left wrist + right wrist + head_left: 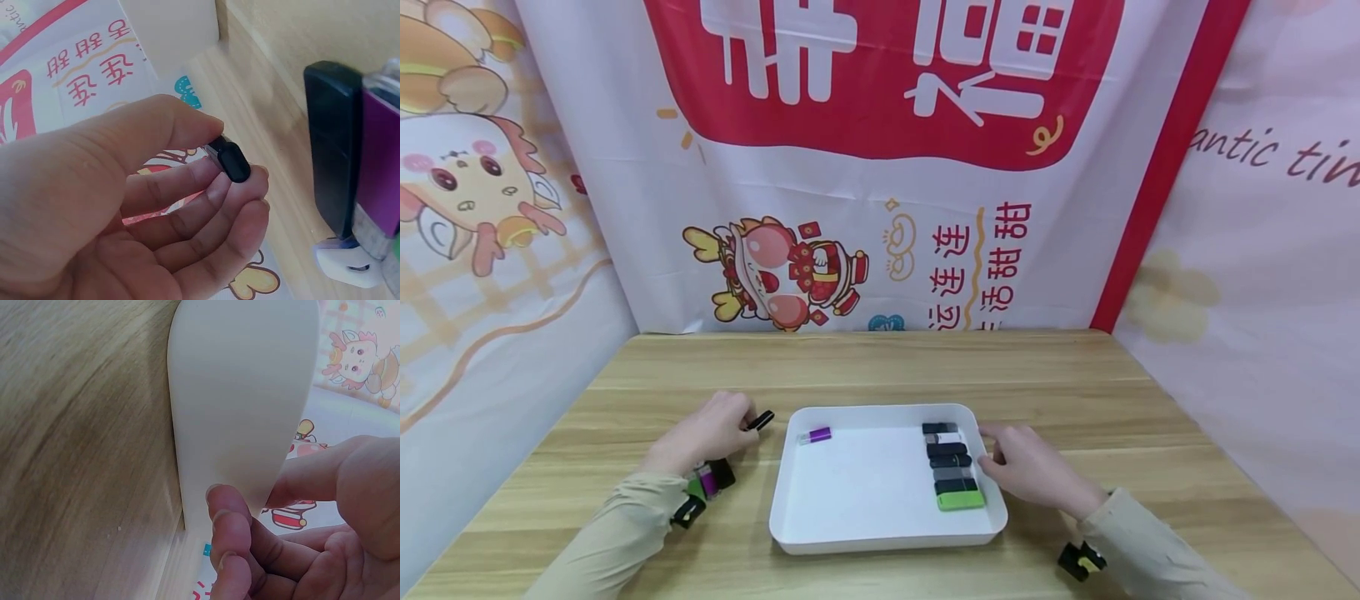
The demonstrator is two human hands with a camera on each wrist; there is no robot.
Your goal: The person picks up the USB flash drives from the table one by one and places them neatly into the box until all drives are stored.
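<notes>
My left hand (711, 429) pinches a black USB stick (235, 162) between thumb and fingers, left of the white tray (850, 533). Beside that wrist lie a black stick (334, 147), a purple stick (382, 156) and a white one (350, 262). My right hand (1030, 467) grips the tray's right wall (237, 412), its fingers on the outside and its thumb over the rim. Inside the tray a purple stick (820, 434) lies at the upper left. A column of several sticks lines the right side, with a green one (961, 500) nearest me.
The wooden table (880, 367) ends at a printed cloth backdrop (880, 192) at the back, with more cloth on both sides. A small black and yellow object (1082, 560) shows beside the right wrist.
</notes>
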